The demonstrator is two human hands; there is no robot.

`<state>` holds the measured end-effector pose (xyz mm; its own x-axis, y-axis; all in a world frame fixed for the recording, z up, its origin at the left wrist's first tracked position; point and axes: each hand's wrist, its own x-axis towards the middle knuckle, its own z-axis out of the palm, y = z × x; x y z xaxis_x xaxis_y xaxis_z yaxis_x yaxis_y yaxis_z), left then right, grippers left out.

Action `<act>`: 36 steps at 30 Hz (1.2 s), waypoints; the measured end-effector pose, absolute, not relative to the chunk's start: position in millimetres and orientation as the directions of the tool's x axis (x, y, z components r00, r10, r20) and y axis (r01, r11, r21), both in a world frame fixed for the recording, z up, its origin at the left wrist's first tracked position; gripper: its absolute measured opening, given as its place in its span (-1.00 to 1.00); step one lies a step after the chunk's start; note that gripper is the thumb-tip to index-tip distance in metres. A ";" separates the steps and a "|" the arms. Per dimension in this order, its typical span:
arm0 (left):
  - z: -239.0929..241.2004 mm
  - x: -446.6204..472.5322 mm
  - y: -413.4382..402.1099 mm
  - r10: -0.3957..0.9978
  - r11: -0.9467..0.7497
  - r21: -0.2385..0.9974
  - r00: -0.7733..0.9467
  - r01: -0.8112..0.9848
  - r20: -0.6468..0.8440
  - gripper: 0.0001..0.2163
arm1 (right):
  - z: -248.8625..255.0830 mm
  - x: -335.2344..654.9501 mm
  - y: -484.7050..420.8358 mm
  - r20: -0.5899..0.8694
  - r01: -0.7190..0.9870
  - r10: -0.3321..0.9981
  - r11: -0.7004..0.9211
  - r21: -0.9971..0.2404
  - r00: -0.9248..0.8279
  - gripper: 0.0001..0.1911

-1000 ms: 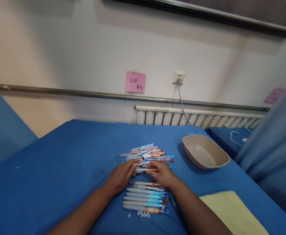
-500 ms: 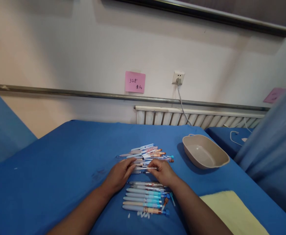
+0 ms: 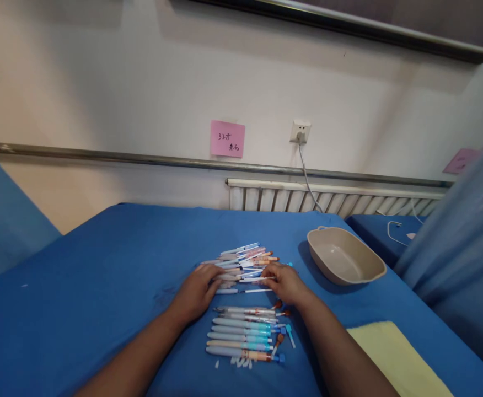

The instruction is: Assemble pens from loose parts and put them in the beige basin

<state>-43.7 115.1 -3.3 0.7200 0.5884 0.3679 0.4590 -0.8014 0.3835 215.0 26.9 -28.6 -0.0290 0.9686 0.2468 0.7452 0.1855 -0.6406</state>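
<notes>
Slim pen parts, barrels and white refills (image 3: 253, 280), lie in a loose heap on the blue cloth. My left hand (image 3: 196, 289) is at the heap's left side, thumb and fingers closed around the left ends of pen barrels (image 3: 229, 278). At the right side, my right hand (image 3: 286, 282) has its fingers bent and pinched at the right end of a white refill; its fingertips are partly hidden. Closer to me lies a row of pens (image 3: 241, 332), side by side, in pale blue, peach and white. Small blue and brown pieces (image 3: 280, 337) sit at their right ends.
A beige basin (image 3: 347, 256) stands right of the heap. A yellow cloth (image 3: 396, 358) lies at the front right. Tiny white pieces (image 3: 241, 363) are below the pen row. Blue curtains (image 3: 465, 248) hang at both sides, and a radiator (image 3: 274, 197) is behind the table.
My right hand has moved slightly right and up, away from the middle of the refills. My left hand has shifted a little left. The pen row stays put.
</notes>
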 end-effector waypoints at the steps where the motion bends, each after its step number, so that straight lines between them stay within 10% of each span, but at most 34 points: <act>1: -3.5 -43.8 115.0 0.595 -0.796 0.391 0.715 0.462 0.367 -0.82 | -29.4 216.5 27.5 0.241 0.756 0.970 0.176 -0.630 -0.026 -0.92; 30: -4.2 -35.4 106.9 0.597 -0.797 0.358 0.727 0.487 0.339 -0.82 | -20.4 211.6 23.5 0.302 0.832 0.953 0.154 -0.534 0.017 -0.81; 36: -5.4 -32.8 103.2 0.606 -0.791 0.397 0.684 0.466 0.405 -0.80 | -15.6 188.6 12.6 0.098 0.673 0.957 0.263 -0.691 -0.273 -0.80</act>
